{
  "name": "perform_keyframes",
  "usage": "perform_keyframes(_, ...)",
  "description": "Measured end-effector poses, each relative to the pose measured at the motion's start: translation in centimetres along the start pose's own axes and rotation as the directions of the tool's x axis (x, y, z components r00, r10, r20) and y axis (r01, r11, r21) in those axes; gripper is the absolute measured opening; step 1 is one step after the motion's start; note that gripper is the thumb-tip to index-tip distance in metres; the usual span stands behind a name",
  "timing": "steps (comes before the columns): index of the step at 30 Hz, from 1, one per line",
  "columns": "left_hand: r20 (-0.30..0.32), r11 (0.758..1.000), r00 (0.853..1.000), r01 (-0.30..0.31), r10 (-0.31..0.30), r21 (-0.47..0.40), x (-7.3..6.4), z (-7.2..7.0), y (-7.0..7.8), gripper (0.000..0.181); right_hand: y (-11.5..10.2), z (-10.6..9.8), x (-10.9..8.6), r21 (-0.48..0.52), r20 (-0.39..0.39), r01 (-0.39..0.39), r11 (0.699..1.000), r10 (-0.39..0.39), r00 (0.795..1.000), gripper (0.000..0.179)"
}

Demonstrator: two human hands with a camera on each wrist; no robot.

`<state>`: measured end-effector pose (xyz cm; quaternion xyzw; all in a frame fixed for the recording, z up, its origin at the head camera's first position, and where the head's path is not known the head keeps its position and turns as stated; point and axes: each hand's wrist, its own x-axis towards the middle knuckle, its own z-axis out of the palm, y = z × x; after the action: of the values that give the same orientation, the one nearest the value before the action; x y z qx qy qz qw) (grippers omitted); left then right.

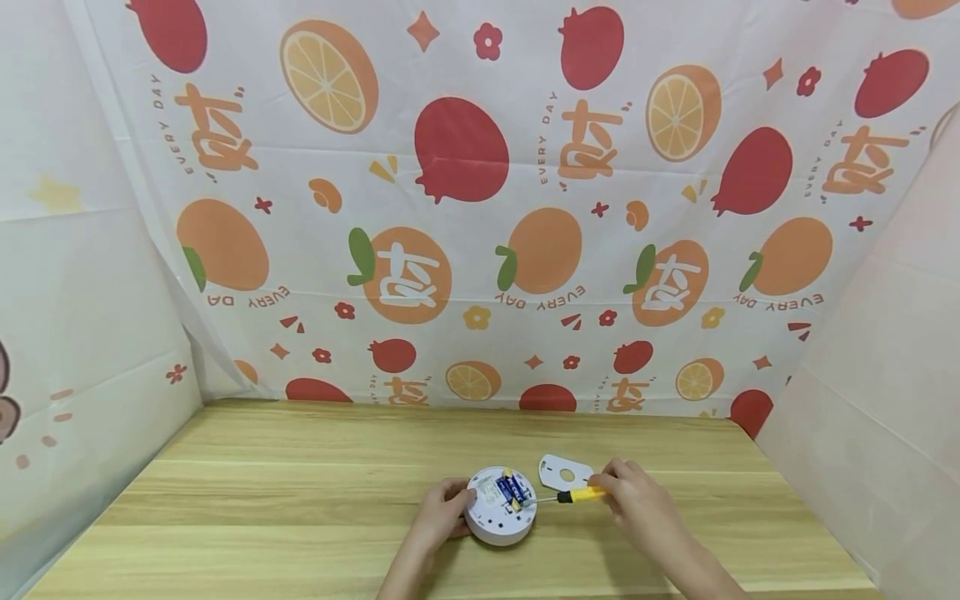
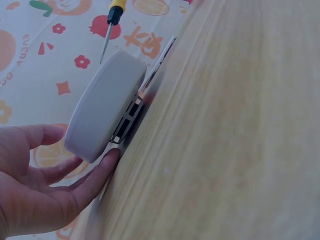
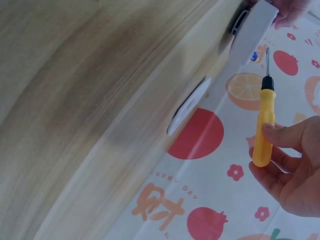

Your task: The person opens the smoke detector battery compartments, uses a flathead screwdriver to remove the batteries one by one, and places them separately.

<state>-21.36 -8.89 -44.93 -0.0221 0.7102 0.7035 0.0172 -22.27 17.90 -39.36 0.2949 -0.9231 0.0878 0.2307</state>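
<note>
A round white smoke detector (image 1: 489,523) sits on the table with its back face up, and blue batteries (image 1: 513,490) show in its open compartment. My left hand (image 1: 441,514) holds its left edge, thumb on the rim and fingers around the side. My right hand (image 1: 641,504) grips the yellow handle of a screwdriver (image 3: 266,117). In the head view, the metal tip points left and overlaps the near end of the batteries. The left wrist view shows the smoke detector (image 2: 107,102) side-on, with dark slots along its lower side.
A flat white mounting plate (image 1: 553,477) with a round hole lies on the wooden table (image 1: 300,500), behind the screwdriver and just right of the smoke detector. A fruit-patterned cloth (image 1: 465,250) hangs behind the table, with pale cloths at both sides.
</note>
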Motion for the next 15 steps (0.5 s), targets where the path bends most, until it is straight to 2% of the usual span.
perform_keyframes(8, -0.015, 0.999, 1.0, 0.015, -0.016, -0.041, -0.11, 0.08, -0.03, 0.045, -0.4, -0.02, 0.21, -0.03, 0.016, -0.007, 1.0, 0.008, 1.0, 0.025)
perform_keyframes(15, 0.072, 0.998, 0.997, 0.015, -0.01, -0.067, -0.21, 0.08, -0.3, 0.045, -0.49, -0.07, 0.47, -0.086, 0.001, 0.043, 0.995, -0.043, 0.999, 0.029)
